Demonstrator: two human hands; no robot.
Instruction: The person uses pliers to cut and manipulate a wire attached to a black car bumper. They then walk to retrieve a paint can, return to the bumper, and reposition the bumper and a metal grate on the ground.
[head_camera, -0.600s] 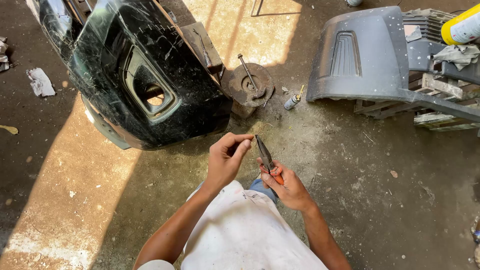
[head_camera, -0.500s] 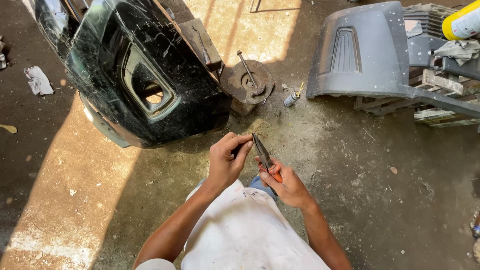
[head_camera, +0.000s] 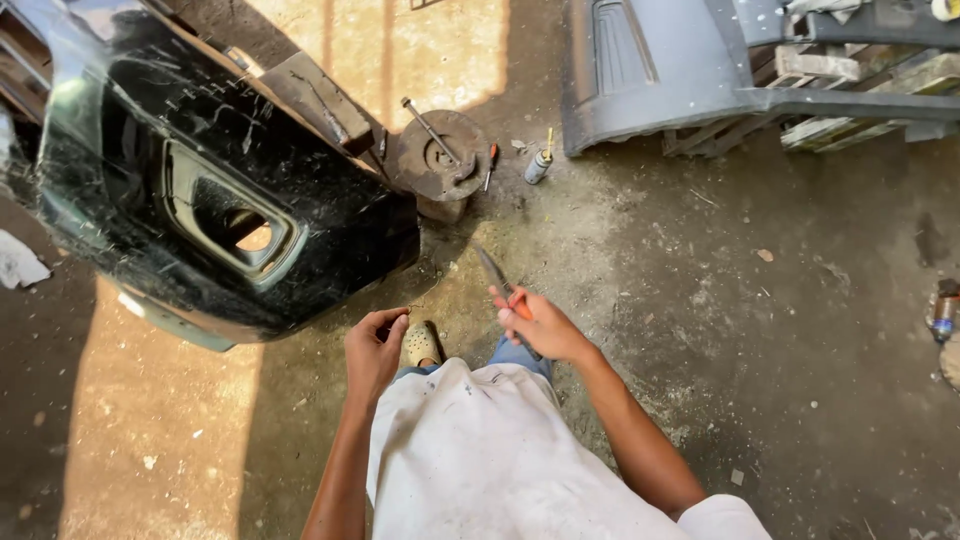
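My right hand (head_camera: 540, 325) grips pliers (head_camera: 497, 277) with an orange handle, jaws pointing up and left over the concrete floor. My left hand (head_camera: 375, 350) is curled a little way to the left of it, thumb and forefinger pinched on what looks like a thin wire or a small piece; too small to tell. A scratched black car bumper (head_camera: 200, 190) with a fog lamp opening lies just left of and beyond my left hand. Below the hands are my white shirt and a light shoe (head_camera: 422, 345).
A rusty round disc (head_camera: 440, 155) with a rod on it lies beyond the hands, a small spray can (head_camera: 538, 165) beside it. A grey bumper (head_camera: 680, 70) rests on wooden blocks at the top right. A bottle (head_camera: 942, 315) stands at the right edge.
My hands were together at the pliers' tip; now they have come apart, the left one moving left. The view has shifted, so everything sits lower and closer.
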